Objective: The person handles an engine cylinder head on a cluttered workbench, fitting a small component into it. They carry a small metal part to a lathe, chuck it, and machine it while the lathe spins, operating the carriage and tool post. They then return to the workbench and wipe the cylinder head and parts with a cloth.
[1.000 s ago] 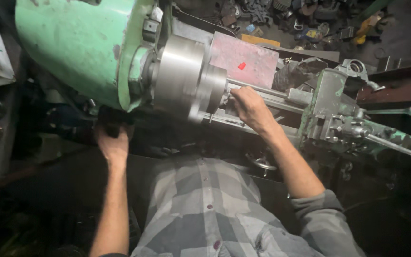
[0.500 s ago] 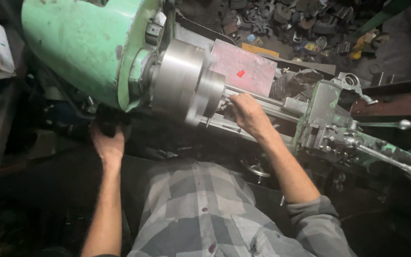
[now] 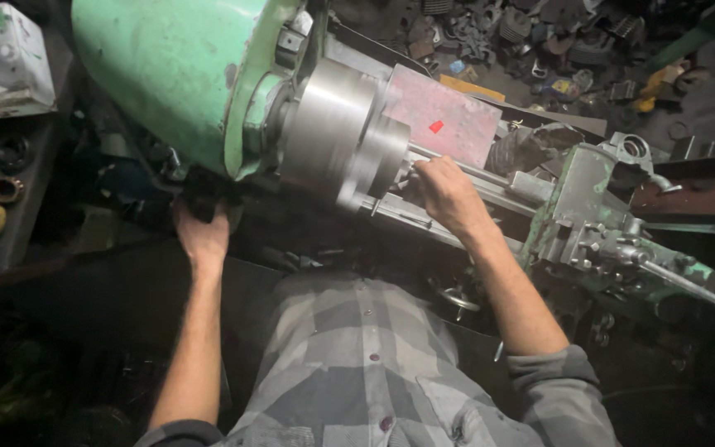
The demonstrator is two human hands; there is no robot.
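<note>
since the earlier frame the view has tipped slightly, so the lathe sits a little lower and nearer; both hands have stayed where they were. the right hand [image 3: 448,194] rests at the face of the steel chuck [image 3: 341,136], its fingers curled together around something at the chuck's jaws, but the fingertips are turned away and what they pinch cannot be made out. a slim bar [image 3: 490,178] runs out from just beyond those fingers toward the green carriage [image 3: 589,215]. the left hand [image 3: 202,236] reaches under the green headstock [image 3: 167,74], its fingers hidden in the dark against a black part there, so i cannot tell whether they grip or only press. a pink plate [image 3: 440,116] lies behind the right fingers, past the chuck. a long chrome lever [image 3: 688,228] sticks out well to the far side of the carriage. scrap parts beyond are too dim to sort out. the checked shirt [image 3: 357,364] fills the bottom, cut off by the edge.
</note>
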